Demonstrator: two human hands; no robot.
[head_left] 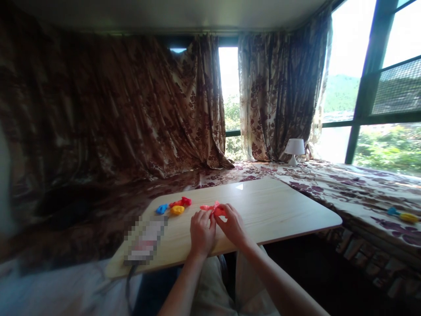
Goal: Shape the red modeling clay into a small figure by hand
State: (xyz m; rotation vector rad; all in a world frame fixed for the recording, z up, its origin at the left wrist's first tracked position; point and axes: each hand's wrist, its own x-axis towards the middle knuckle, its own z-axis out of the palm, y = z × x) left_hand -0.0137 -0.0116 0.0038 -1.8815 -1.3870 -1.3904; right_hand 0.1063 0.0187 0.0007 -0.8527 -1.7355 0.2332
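Observation:
Over the near middle of the table, both my hands come together on a thin, crumpled red piece (215, 207), paper or plastic, I cannot tell which. My left hand (201, 229) pinches its near edge with thumb and fingers. From the right, my right hand (233, 224) grips it too, thumb and forefinger meeting close to the left fingertips. Parts of the red piece spread out beyond the fingers. Left of my hands lie a blue crumpled piece (162, 209), a yellow one (177, 210) and a darker red one (184, 202), bunched up near one another.
The light wooden table (276, 206) stands over my legs. A blurred-out flat device (148, 241) with a cable lies at its left. Blue and yellow pieces (408, 217) rest on the patterned cloth at right. A white lamp (294, 147) stands by the curtains (269, 101).

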